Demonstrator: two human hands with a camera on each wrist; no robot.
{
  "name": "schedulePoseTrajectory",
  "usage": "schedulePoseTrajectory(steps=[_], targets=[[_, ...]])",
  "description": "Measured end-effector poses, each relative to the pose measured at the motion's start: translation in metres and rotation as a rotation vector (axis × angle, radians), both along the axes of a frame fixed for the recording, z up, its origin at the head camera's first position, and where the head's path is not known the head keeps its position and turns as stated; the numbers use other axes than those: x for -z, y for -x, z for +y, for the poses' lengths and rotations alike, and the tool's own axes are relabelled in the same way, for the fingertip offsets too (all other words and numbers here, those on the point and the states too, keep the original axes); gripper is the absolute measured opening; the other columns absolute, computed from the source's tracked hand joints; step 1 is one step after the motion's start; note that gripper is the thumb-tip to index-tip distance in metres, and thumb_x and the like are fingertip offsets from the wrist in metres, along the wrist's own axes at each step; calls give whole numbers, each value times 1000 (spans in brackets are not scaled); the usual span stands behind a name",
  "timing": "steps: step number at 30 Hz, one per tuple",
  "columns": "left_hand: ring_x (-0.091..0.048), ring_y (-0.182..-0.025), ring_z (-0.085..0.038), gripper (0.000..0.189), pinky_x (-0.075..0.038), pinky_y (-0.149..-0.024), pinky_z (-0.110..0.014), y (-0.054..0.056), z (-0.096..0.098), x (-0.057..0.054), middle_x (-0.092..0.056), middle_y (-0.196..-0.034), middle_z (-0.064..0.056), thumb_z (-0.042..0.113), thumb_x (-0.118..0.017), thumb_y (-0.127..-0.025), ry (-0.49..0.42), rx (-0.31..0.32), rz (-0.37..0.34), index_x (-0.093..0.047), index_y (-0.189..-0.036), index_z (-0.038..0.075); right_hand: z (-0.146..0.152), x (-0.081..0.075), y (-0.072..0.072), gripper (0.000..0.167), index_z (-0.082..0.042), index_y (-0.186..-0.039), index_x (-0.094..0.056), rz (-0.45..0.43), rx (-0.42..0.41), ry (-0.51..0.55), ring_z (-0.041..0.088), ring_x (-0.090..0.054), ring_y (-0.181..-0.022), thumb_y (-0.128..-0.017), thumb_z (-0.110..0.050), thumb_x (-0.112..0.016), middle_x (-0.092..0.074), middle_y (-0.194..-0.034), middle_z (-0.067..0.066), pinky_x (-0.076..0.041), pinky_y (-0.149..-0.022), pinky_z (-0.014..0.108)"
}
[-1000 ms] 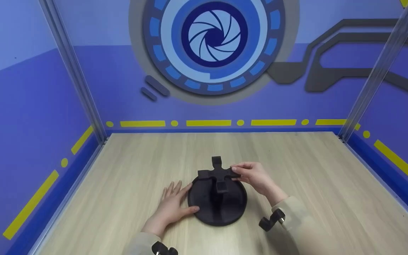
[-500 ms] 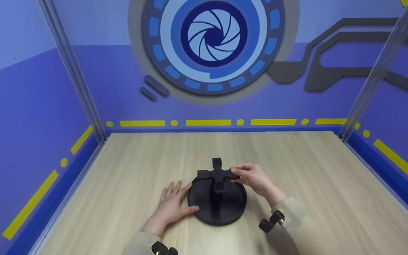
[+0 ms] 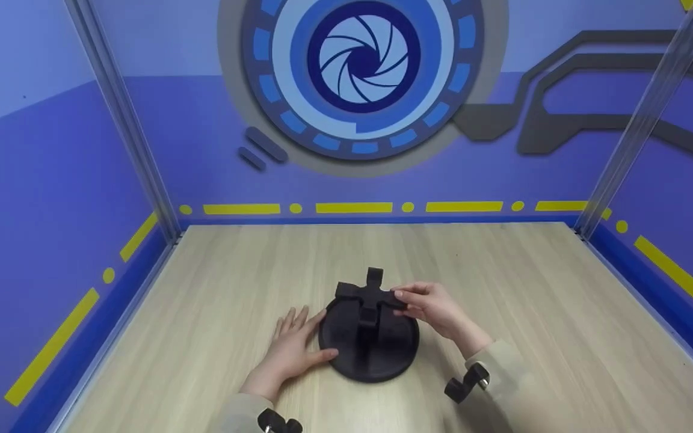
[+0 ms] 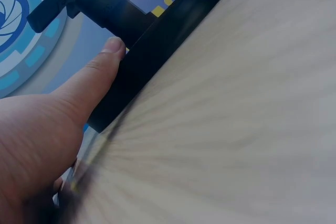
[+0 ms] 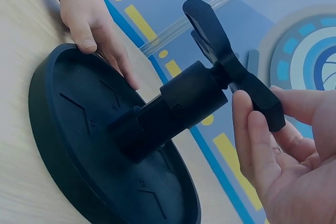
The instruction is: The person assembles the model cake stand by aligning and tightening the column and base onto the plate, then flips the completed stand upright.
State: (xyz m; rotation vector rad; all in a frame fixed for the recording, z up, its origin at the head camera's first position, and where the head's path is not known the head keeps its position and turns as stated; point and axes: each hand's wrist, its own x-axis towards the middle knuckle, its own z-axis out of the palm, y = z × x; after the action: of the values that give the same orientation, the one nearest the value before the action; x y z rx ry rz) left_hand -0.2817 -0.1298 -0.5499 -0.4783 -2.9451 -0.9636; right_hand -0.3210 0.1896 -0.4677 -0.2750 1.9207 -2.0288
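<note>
A round black base (image 3: 376, 361) with a raised rim lies on the wooden table. From its middle rises a thick black post (image 5: 178, 103), topped by a cross-shaped black bracket (image 3: 373, 296) with bent arm ends. My left hand (image 3: 291, 355) lies at the base's left side, fingers spread and thumb on the rim. In the left wrist view the thumb (image 4: 97, 74) rests against the base's edge. My right hand (image 3: 434, 307) pinches the right arm of the cross-shaped bracket between thumb and fingers. In the right wrist view a narrow neck joins bracket and post.
The light wooden table (image 3: 250, 264) is bounded by blue printed walls (image 3: 202, 150) at the back and sides. Metal posts (image 3: 136, 132) stand at the back corners. Both wrists carry black clip mounts (image 3: 467, 383).
The cross-shaped bracket has turned slightly, its right arm coming nearer and its left arm going farther back. My right hand moved with it. The left hand and base stayed put.
</note>
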Motion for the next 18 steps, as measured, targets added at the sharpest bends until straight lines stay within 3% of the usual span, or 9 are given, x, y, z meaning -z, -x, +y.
schedulePoseTrajectory(steps=[12, 18], targets=[[-16, -156, -54, 93, -9, -128, -68, -1, 0, -1, -28, -166, -29, 66, -73, -84, 7, 6, 17, -43, -158, 18, -1, -1, -18, 29, 3, -123, -67, 10, -47, -4, 12, -74, -83, -100, -14, -67, -72, -98, 0, -63, -82, 23], [-16, -156, -54, 94, -9, -128, -68, -1, 0, 0, -29, -165, -29, 66, -73, -83, 1, 8, 20, -42, -158, 18, -5, 0, -27, 36, 7, -129, -60, 7, -50, -5, 11, -74, -80, -100, -13, -67, -68, -93, -1, -63, -82, 24]])
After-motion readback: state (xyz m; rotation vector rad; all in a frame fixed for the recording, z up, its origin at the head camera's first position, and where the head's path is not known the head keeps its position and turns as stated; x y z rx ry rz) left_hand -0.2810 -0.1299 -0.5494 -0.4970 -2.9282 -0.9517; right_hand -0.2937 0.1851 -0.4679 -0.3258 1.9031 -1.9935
